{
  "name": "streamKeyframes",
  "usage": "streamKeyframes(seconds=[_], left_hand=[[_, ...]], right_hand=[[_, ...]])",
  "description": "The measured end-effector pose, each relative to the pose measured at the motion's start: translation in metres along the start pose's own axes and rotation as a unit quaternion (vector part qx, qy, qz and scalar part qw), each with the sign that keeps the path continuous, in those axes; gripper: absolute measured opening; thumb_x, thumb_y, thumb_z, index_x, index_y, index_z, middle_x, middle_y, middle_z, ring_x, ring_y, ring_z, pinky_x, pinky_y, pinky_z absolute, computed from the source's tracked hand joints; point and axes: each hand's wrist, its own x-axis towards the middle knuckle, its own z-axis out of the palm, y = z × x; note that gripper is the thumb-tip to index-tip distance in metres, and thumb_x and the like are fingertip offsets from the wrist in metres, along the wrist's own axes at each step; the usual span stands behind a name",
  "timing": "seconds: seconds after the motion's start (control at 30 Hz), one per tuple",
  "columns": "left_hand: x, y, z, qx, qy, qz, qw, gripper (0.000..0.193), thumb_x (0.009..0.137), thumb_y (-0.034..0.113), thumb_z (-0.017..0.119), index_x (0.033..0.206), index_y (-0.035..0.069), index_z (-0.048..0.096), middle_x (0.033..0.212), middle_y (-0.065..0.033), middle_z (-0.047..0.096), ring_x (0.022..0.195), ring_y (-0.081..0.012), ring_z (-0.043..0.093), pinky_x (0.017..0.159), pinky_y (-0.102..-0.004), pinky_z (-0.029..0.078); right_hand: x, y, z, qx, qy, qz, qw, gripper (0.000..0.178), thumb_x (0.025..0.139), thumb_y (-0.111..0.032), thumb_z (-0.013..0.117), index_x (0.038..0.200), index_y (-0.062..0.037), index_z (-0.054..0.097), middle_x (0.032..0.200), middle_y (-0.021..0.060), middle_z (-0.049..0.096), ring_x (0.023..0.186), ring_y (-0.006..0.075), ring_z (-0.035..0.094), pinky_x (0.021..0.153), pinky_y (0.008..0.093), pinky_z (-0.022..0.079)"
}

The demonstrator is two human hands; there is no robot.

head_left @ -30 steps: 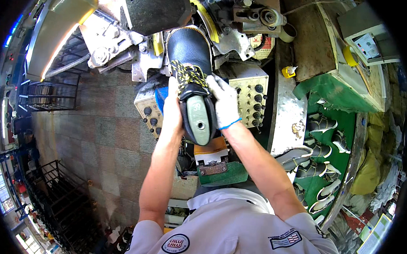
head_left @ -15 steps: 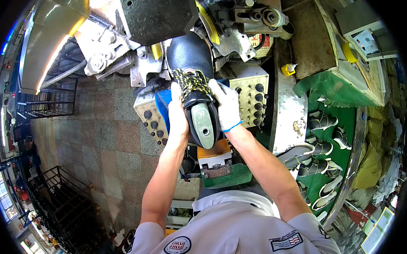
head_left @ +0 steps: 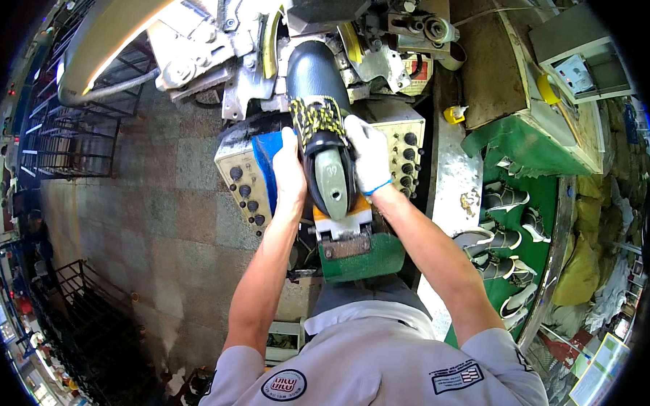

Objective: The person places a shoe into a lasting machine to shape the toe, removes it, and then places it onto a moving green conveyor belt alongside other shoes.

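A black leather shoe upper (head_left: 315,70) with yellow-and-black laces (head_left: 320,117) is stretched over a grey-green shoe last (head_left: 331,176). Its toe points away from me, in among the metal jaws of a machine. My left hand (head_left: 288,174), which looks bare, presses along the left side of the heel. On the other side my right hand (head_left: 369,155), in a white glove with a blue cuff edge, grips near the laces. Beyond the toe is a dark metal block (head_left: 326,8), with a yellow-lined jaw (head_left: 271,44) to its left. An orange-topped support (head_left: 348,213) lies under the heel.
Cream control boxes with black knobs (head_left: 409,134) flank the shoe; a blue piece (head_left: 268,151) is by my left hand. A green guard (head_left: 362,261) stands near my waist. Several shoes lie on a green rack (head_left: 508,236) at right. A lamp (head_left: 118,31) hangs upper left.
More of the shoe's toe shows now, with the dark block farther up in the picture. The view has shifted slightly. Both hands stay on the shoe.
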Motion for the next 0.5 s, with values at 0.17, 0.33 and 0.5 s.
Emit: streamKeyframes(seconds=[0.17,0.33,0.5], left_hand=[[-0.116,-0.105,-0.094,0.229,0.181,0.025,0.956,0.036,0.095,0.011,0.068,0.126,-0.007,0.063,0.109,-0.0171,0.074,0.101,-0.0208,0.071,0.091,-0.0345,0.055],[-0.156,-0.128,-0.084,0.403,0.212,0.031,0.89,0.071,0.083,0.03,0.079,0.14,-0.002,0.05,0.13,-0.0236,0.061,0.12,-0.0422,0.057,0.103,-0.0476,0.046],[-0.156,-0.1,-0.084,0.524,0.2,-0.121,0.819,0.075,0.077,0.029,0.084,0.135,-0.005,0.05,0.124,-0.0251,0.061,0.119,-0.044,0.056,0.1,-0.0493,0.047]], right_hand=[[-0.055,0.003,-0.134,0.233,-0.026,0.057,0.971,0.053,0.11,-0.031,0.033,0.148,0.0059,0.037,0.136,0.0277,0.058,0.115,0.0371,0.067,0.09,0.0409,0.064],[-0.142,0.005,-0.241,-0.002,0.12,0.113,0.986,0.05,0.105,-0.027,0.052,0.141,0.0077,0.047,0.127,0.0239,0.064,0.104,0.0381,0.071,0.074,0.0408,0.062],[-0.175,0.014,-0.244,-0.017,0.16,0.202,0.966,0.063,0.099,-0.024,0.064,0.147,0.0093,0.041,0.128,0.0259,0.063,0.104,0.0358,0.071,0.076,0.0397,0.061]])
